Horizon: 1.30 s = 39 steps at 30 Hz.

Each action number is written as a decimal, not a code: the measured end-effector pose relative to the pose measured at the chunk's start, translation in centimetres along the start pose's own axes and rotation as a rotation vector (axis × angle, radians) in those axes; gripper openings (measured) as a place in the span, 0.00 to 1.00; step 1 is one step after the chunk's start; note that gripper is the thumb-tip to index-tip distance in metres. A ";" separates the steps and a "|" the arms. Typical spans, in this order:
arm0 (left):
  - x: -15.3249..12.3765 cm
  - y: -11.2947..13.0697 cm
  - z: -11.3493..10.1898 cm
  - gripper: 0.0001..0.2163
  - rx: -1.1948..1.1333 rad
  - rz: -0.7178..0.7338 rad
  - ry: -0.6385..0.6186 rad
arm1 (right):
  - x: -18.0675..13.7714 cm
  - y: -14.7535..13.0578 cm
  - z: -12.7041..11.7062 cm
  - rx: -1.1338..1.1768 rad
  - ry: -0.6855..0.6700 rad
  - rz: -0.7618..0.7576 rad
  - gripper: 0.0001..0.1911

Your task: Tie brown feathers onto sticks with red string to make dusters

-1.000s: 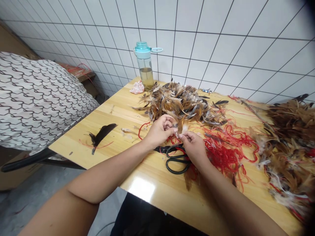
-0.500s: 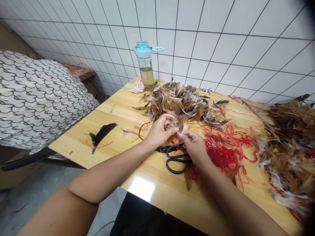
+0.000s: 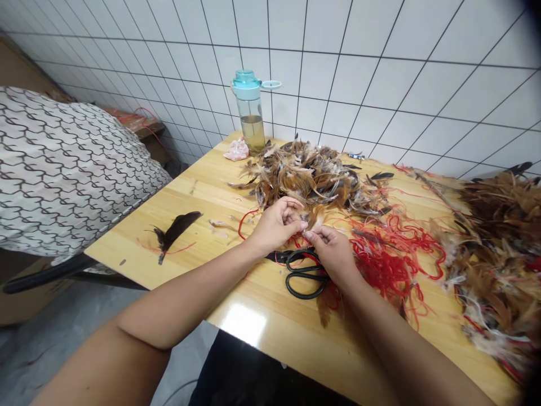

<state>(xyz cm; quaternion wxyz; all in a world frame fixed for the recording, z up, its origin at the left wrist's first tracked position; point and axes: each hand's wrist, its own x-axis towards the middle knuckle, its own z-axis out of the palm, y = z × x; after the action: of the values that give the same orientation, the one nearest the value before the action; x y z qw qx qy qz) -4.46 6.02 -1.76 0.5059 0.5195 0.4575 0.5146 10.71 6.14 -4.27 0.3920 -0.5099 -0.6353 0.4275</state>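
Note:
Over the middle of the table my left hand [image 3: 279, 223] is closed, thumb and fingers pinched on a small brown feather [image 3: 315, 215]. My right hand [image 3: 332, 248] meets it from the right, fingertips pinched at the pale lower end of the same feather. Right under the hands lie black-handled scissors [image 3: 305, 282], their blades partly hidden by my right hand. A tangle of red string [image 3: 384, 262] spreads to the right of my right hand. Just beyond both hands rises a large heap of brown and grey feathers [image 3: 304, 172].
A bottle with a turquoise lid [image 3: 252, 124] stands at the back beside a crumpled pink-white wrapper [image 3: 236, 149]. One dark feather [image 3: 177, 231] lies at the left. More bundled feathers [image 3: 499, 248] cover the right side. A tiled wall [image 3: 359, 73] borders the table's back; patterned cloth [image 3: 71, 175] hangs at left.
My right hand's fingertips have shifted very slightly left and down at the feather's base. Everything else stays in place.

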 end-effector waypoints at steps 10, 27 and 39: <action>0.0 0.3 0.0 0.17 0.037 -0.007 0.004 | 0.2 0.5 -0.1 -0.095 0.038 -0.079 0.12; 0.1 0.2 -0.8 0.17 0.106 0.112 0.105 | 0.4 -0.1 -0.7 0.030 0.054 -0.052 0.14; 0.0 0.1 -0.7 0.10 0.517 0.179 -0.182 | -0.1 0.0 -0.4 -0.208 0.046 -0.243 0.12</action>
<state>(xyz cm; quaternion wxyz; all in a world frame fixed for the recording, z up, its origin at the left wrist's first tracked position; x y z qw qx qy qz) -5.13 6.05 -1.66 0.3480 0.7137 0.4786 0.3748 11.06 6.12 -4.18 0.4002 -0.4768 -0.7241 0.2969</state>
